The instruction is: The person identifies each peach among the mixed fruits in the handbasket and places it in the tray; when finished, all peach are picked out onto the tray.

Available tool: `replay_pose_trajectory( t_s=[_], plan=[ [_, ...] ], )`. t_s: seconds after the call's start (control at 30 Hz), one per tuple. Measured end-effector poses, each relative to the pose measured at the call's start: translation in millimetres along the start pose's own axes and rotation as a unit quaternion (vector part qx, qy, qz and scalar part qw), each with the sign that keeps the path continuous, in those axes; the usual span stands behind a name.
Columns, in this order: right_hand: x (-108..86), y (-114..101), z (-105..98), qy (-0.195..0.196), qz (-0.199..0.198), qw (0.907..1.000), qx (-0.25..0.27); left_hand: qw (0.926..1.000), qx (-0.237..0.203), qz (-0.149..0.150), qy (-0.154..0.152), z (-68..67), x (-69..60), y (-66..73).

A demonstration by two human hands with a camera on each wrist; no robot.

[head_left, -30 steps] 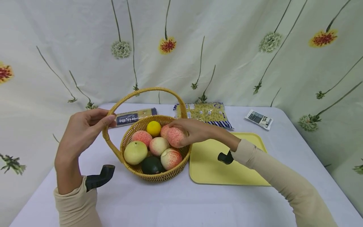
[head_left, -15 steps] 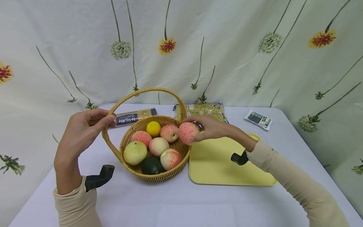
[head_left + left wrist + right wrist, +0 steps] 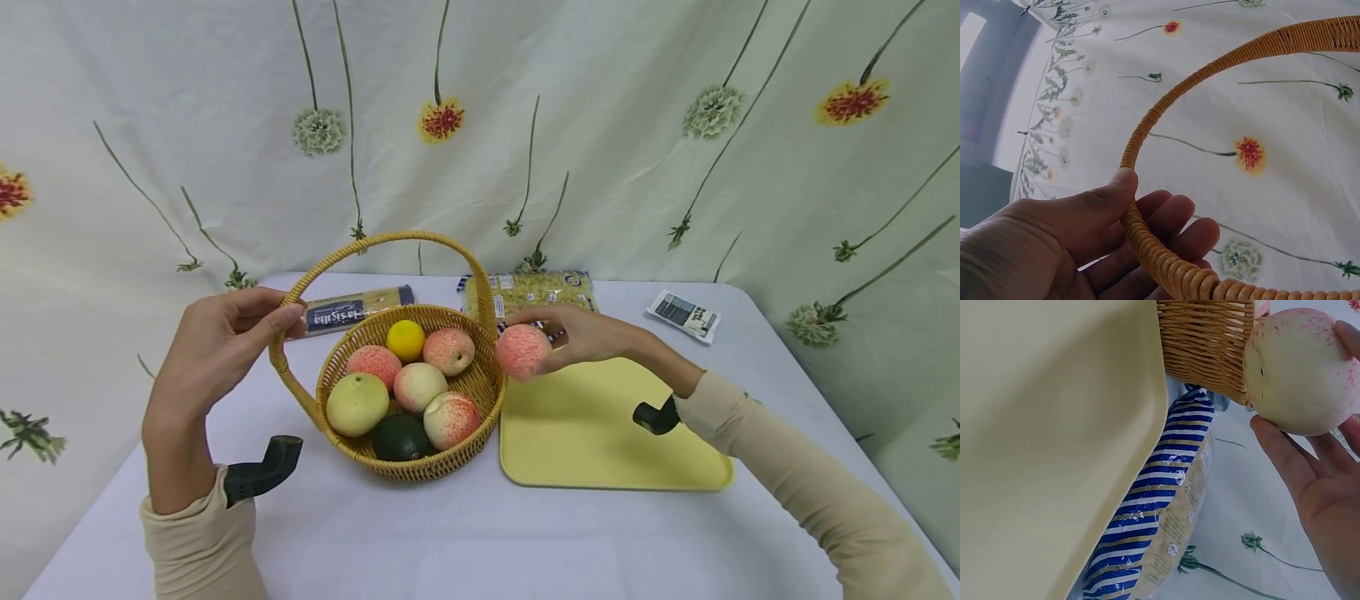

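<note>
I have the right hand (image 3: 585,333), fingers clamped on the round peach (image 3: 522,352), near the far-left corner of the tray (image 3: 600,437), the left hand (image 3: 213,342) pinching the basket handle (image 3: 420,236).

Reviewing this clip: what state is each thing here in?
Left hand: pinching the basket handle
Right hand: gripping a peach
Peach: held in the air
Basket: upright, handle up, holding fruit
Yellow tray: lying flat
Striped bag: lying flat, partly hidden
Blue-labelled pack: lying down, partly hidden
White packet: lying flat
</note>
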State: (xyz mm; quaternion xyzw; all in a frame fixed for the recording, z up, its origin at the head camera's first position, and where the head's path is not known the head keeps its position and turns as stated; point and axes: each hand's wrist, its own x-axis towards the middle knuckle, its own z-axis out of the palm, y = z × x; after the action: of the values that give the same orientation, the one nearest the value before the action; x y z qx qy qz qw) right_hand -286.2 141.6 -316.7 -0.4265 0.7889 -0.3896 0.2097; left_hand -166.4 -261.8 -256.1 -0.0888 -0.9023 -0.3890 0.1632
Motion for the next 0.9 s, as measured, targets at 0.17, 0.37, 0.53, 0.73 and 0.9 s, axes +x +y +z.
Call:
replay_pose_trajectory(
  t_s=[0.17,0.37,0.53,0.73,0.9],
  plan=[
    [-1.4,10.3,0.0,0.002,0.014,0.9987,0.049,1.0,0.002,-0.003,0.0,-0.1,-0.9,-1.3],
    [-2.9,24.6,-0.2,0.005,0.031,0.9978,0.059,1.0,0.001,-0.005,0.001,0.4,-1.1,-1.2],
    [-2.4,37.8,0.9,0.013,0.051,0.9976,0.046,1.0,0.003,-0.008,-0.001,-0.3,-1.6,-1.8],
    [-0.4,52.6,3.7,0.011,0.078,0.9958,0.046,1.0,0.002,-0.008,-0.002,0.0,-1.1,-0.9],
    [1.9,60.6,6.1,0.009,0.086,0.995,0.052,0.9999,0.006,-0.014,-0.005,0.0,-0.9,0.2]
  ],
)
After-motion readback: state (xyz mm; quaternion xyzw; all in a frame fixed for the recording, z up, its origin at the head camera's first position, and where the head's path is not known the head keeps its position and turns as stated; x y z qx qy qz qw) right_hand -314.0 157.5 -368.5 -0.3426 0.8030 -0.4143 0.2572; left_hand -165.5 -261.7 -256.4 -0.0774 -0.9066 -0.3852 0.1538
